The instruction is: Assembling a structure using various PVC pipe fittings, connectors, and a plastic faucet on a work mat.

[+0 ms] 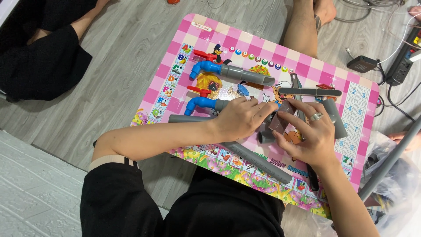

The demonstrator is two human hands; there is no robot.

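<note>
A small pink desk point(193, 33) with a printed checked border is shown from above, standing on a grey plank floor point(127, 48). Near its middle, a short grey pipe piece point(265, 131) is gripped by the left hand point(240, 118), the fingers point(258, 109) closed around it so that it is kept steady just above the desk. A small brownish sheet, apparently sandpaper point(280, 117), is pinched between thumb and fingers of the right hand point(309, 134) and pressed against the end of the pipe piece; the grip appears suited to rubbing that end. A ring is worn on this hand.

Toward the far left corner, two blue valves with red handles, each joined to a grey pipe, are laid side by side: the farther assembly point(228, 72) and the nearer one point(204, 103), the latter partly hidden by the left hand. They lie apart from the hands, as if set aside. A long grey pipe point(258, 163) lies along the near edge, under the left forearm. A grey bar-shaped tool point(309, 91) and a short grey tube point(335, 117) rest toward the right edge, within reach of the right hand. On the floor beyond the far right corner, a power strip point(401, 66) and a small dark box point(362, 63) are seen.
</note>
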